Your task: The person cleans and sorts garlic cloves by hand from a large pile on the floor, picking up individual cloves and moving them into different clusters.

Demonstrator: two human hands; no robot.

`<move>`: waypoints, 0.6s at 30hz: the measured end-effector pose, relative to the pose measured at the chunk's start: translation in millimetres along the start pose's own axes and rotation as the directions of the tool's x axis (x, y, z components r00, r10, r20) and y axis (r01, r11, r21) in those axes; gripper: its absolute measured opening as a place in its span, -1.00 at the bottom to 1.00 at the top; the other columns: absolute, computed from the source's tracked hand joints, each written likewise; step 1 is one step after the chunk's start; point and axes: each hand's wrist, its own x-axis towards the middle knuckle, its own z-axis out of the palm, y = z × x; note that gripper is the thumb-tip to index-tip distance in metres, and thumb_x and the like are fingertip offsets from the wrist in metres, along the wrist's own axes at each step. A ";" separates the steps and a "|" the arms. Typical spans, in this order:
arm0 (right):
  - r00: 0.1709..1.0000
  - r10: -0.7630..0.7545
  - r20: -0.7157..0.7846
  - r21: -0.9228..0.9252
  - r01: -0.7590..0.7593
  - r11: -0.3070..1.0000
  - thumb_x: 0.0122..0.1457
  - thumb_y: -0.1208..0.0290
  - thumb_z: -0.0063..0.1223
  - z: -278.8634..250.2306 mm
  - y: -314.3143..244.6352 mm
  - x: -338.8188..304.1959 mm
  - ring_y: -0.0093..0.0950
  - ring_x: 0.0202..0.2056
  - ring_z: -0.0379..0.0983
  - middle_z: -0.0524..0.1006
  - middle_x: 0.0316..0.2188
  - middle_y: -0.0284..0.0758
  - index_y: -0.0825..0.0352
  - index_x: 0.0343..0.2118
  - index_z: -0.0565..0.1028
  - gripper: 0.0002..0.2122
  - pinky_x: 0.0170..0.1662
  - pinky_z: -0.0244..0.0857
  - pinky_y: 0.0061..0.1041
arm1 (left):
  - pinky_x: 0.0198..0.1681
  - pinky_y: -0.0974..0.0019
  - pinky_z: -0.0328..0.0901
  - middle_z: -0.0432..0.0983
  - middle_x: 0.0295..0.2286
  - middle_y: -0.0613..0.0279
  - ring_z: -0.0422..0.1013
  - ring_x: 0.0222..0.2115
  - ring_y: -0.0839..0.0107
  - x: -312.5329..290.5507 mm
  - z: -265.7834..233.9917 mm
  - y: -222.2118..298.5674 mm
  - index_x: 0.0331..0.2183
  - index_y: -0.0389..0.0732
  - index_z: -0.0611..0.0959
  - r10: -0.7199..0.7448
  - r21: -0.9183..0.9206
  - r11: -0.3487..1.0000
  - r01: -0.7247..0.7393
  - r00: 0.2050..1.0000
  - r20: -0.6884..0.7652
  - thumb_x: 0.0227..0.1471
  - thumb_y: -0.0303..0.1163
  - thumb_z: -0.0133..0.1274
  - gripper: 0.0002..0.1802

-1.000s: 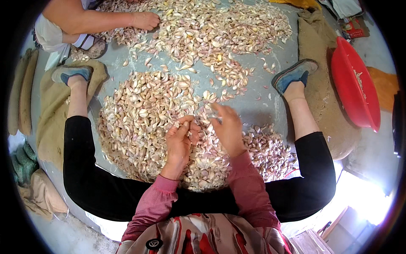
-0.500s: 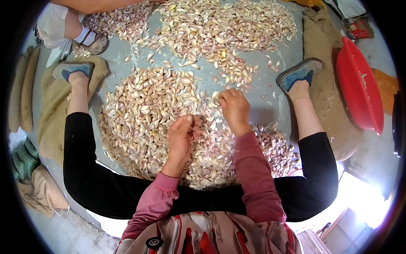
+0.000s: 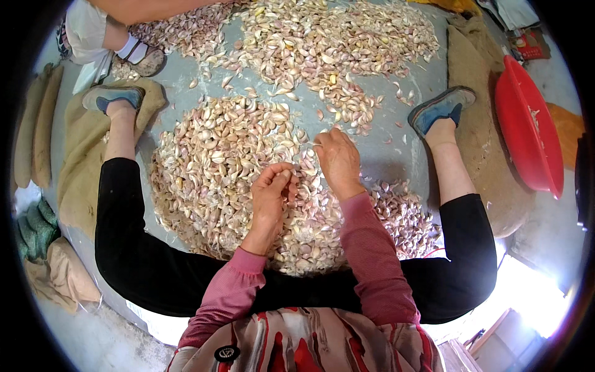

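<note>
A broad heap of loose garlic cloves (image 3: 211, 155), whitish with pink tinges, lies on the grey floor between my legs. Over its middle, my left hand (image 3: 269, 201) is closed, thumb and forefinger pinched together; whatever sits in the pinch is too small to name. My right hand (image 3: 338, 162) hovers at the heap's upper right edge, its fingers bent down and pressed together. Its fingertips are close to the cloves, and I cannot make out what they hold. A pinker pile of cloves (image 3: 406, 223) lies beyond my right forearm.
More garlic cloves (image 3: 347, 37) spread across the far floor. A red basin (image 3: 527, 124) leans at the right beside burlap sacking (image 3: 480, 118). Another person's arm (image 3: 149, 8) and sandalled foot (image 3: 149, 62) reach in at the top left. Burlap (image 3: 80, 173) also lies under my left foot.
My right hand has shifted slightly left, its fingers still together. The fingers of my left hand have curled in more tightly around the thumb. The whole view has moved a little.
</note>
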 end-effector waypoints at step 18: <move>0.880 0.312 0.357 0.832 -0.452 0.323 0.22 0.44 0.08 -21.9 -61.9 -34.5 -0.71 -0.42 0.36 0.50 -0.46 -0.46 0.38 -0.26 0.50 -0.88 -0.36 0.29 -0.63 | -0.50 0.55 0.18 0.43 -0.56 0.43 0.23 -0.57 0.68 -9.2 14.2 -0.8 -0.28 -0.29 0.59 0.378 0.414 0.835 -0.362 0.925 0.045 0.16 -0.51 -0.01 -0.89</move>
